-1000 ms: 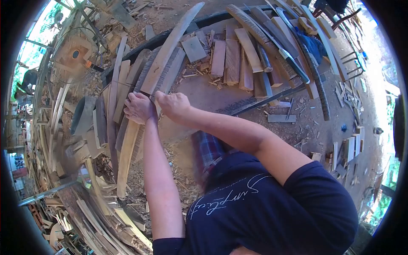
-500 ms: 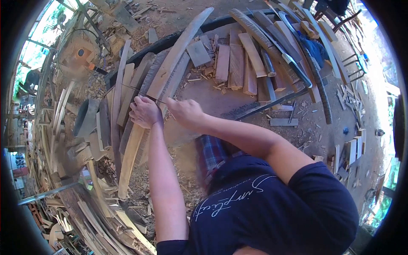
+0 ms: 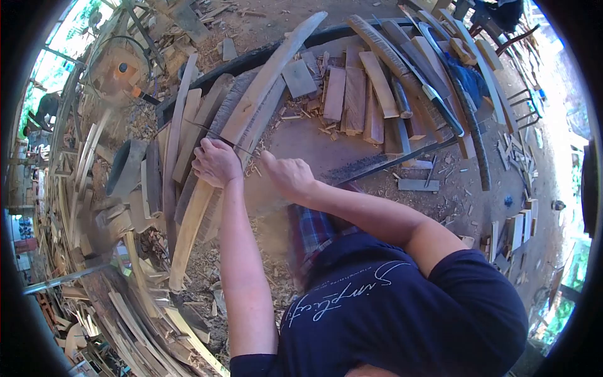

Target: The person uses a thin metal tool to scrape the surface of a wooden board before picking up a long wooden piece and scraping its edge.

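Observation:
A long, slightly curved length of wood (image 3: 260, 78) lies slantwise in front of me, on top of other timber. My left hand (image 3: 217, 163) is wrapped over it near the middle and presses down. Just beyond those fingers, a hand saw (image 3: 227, 142), seen as a thin dark blade edge-on, crosses the wood. My right hand (image 3: 289, 176) is closed in a fist at the saw's near end, right of the wood; the handle is hidden inside it. The wood's lower end (image 3: 183, 267) reaches down past my left forearm.
Several short blocks (image 3: 335, 94) and curved pieces (image 3: 402, 69) lie on the low bench with a dark edge (image 3: 377, 164). A grey bucket-like container (image 3: 125, 164) stands at left. A round wire guard (image 3: 119, 69) is behind it. Scrap strips (image 3: 135, 320) heap at lower left.
My right hand has drawn back right and slightly down, pulling the saw blade along across the wood. My left hand stays in its place on the wood.

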Demonstrator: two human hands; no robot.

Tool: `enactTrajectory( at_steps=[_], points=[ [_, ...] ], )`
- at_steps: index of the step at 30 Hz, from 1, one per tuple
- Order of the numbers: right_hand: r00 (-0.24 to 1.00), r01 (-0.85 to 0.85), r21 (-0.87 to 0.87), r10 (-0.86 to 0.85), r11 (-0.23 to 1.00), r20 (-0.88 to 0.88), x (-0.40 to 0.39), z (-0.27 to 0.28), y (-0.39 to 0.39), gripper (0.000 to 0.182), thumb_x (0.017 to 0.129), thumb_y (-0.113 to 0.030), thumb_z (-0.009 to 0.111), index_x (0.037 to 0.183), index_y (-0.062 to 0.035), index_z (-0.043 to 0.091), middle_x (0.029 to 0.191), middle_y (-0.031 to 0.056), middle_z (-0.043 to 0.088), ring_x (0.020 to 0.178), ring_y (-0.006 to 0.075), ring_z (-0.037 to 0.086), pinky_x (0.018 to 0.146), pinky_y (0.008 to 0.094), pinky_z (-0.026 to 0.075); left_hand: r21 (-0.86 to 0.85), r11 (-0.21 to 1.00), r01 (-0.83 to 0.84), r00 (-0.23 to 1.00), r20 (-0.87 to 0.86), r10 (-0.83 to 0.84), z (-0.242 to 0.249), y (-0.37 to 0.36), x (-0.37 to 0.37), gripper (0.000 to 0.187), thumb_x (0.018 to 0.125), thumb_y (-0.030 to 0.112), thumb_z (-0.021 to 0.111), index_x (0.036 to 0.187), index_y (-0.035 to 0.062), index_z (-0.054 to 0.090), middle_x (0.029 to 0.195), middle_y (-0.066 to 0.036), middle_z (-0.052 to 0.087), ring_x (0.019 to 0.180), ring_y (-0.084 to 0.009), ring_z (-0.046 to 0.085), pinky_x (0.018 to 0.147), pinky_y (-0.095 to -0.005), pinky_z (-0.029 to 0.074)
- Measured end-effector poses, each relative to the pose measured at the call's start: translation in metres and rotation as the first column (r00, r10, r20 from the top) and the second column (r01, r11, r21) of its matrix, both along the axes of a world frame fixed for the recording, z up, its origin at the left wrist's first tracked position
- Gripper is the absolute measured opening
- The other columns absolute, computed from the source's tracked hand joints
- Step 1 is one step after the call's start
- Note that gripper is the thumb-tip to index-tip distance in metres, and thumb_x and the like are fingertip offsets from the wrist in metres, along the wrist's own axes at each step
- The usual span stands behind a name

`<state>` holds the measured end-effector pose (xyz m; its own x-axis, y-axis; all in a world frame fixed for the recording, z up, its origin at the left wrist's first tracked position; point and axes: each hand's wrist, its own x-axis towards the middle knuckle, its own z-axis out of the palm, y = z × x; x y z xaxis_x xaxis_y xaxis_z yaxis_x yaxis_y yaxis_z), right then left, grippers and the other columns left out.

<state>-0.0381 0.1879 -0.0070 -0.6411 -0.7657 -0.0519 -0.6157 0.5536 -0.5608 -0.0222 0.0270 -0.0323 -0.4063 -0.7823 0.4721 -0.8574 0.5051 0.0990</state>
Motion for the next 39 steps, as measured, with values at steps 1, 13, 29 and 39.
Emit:
enactTrajectory(
  at_steps=[1,13,29,39],
  points=[
    [0.998,0.046,0.007,-0.046,0.999,0.03,0.005,0.0,0.0,0.017,0.088,-0.012,0.056,0.1,-0.0037,0.048,0.08,0.0134,0.069,0.079,0.0286,0.071,0.066,0.0391,0.055,0.009,1.0,-0.005,1.0,-0.004,0.005,0.0,-0.002,-0.001,0.026,0.094,0.03,0.043,0.09,0.0116,0.062,0.098,-0.012,0.062,0.088,-0.035,0.06,0.077,-0.0468,0.045],
    [0.999,0.005,-0.096,-0.009,0.995,-0.046,0.019,-0.048,0.079,0.018,0.093,-0.017,0.05,0.104,-0.0072,0.04,0.07,0.0167,0.063,0.069,0.0367,0.065,0.059,0.0478,0.049,0.076,0.995,-0.059,0.998,-0.01,0.06,0.006,-0.001,-0.003,0.028,0.096,0.03,0.042,0.093,0.0111,0.062,0.101,-0.011,0.063,0.092,-0.0344,0.06,0.08,-0.047,0.044],
    [0.994,0.05,-0.2,-0.068,0.979,-0.083,0.024,-0.017,0.11,0.02,0.098,-0.025,0.048,0.097,-0.0063,0.041,0.06,0.0199,0.058,0.059,0.0415,0.061,0.054,0.0532,0.046,0.181,0.983,-0.014,1.0,-0.02,0.018,0.012,0.007,0.0,0.03,0.097,0.031,0.04,0.1,0.0118,0.063,0.107,-0.012,0.063,0.104,-0.0317,0.057,0.086,-0.0456,0.043],
    [0.997,-0.006,-0.146,-0.006,0.989,-0.083,0.011,-0.033,0.036,0.02,0.098,-0.026,0.045,0.098,-0.0064,0.04,0.061,0.019,0.059,0.06,0.0408,0.062,0.055,0.052,0.047,0.218,0.973,-0.074,0.996,-0.035,0.083,0.014,0.005,-0.006,0.025,0.092,0.027,0.046,0.095,0.0099,0.064,0.1,-0.009,0.065,0.1,-0.0287,0.061,0.084,-0.0436,0.047]
  ],
)
